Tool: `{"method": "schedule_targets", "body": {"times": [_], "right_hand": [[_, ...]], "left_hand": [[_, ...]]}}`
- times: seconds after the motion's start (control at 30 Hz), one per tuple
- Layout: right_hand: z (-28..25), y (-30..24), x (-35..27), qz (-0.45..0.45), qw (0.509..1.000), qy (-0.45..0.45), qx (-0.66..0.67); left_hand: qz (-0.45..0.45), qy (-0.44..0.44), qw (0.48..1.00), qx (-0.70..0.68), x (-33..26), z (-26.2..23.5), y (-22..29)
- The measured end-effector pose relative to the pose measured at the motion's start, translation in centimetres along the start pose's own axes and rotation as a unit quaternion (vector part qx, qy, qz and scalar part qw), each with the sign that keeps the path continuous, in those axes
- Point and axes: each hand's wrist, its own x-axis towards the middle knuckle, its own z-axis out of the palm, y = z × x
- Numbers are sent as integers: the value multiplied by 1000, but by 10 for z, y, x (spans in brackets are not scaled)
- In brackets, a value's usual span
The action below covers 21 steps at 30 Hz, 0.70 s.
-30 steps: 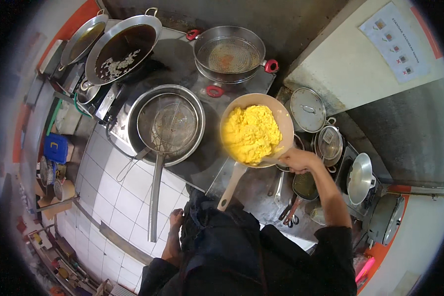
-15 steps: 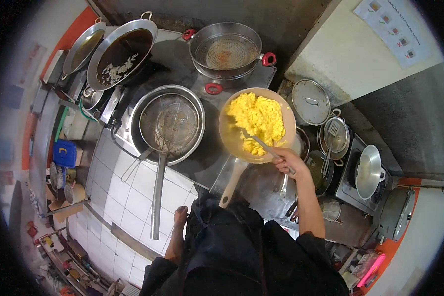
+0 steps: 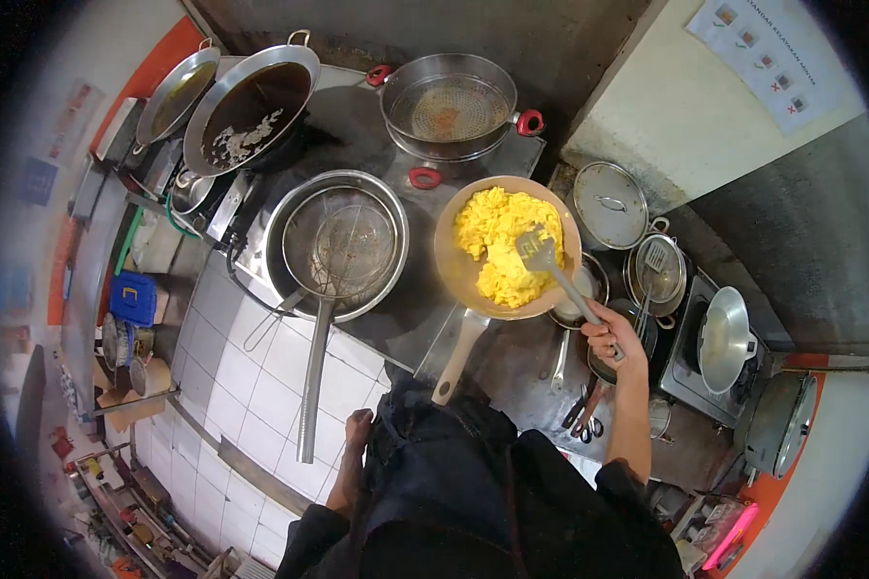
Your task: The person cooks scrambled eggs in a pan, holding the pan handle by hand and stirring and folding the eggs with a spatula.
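Note:
My right hand [image 3: 616, 338] is closed round the handle of a grey spatula [image 3: 539, 251]. The spatula's slotted blade is tilted over yellow scrambled eggs [image 3: 497, 236], with bits of egg on it. These eggs fill much of a beige frying pan [image 3: 446, 275], whose pale handle [image 3: 462, 357] points toward me and is held by neither hand. My left hand [image 3: 359, 427] hangs low by my body, above the tiled floor, fingers curled and nothing visible in them.
Left of the pan, a long-handled strainer [image 3: 320, 372] rests across a metal bowl [image 3: 393, 207]. Behind stands a steamer pot [image 3: 449, 72] with red handles. A wok of dark oil [image 3: 278, 87] is at far left. Lidded pots [image 3: 608, 203] and a pale wok [image 3: 727, 338] stand right.
My right hand has moved right and slightly nearer to me. The spatula blade has come up out of the eggs and now shows its flat face. My left hand stays low.

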Motion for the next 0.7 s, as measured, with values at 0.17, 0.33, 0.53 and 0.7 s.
{"method": "schedule_targets", "body": {"times": [0.17,0.33,0.53,0.7], "right_hand": [[84,7,-37,-98,878,187,-429],[35,27,65,-274,555,190,-762],[43,38,82,-247,530,158,-796],[113,9,-12,-127,645,178,-733]], "left_hand": [[3,6,1000,-27,-9,-4,8],[-8,-3,1000,-9,-6,1,13],[-2,1,995,-95,17,10,-19],[3,0,998,-64,3,7,-3]]}}
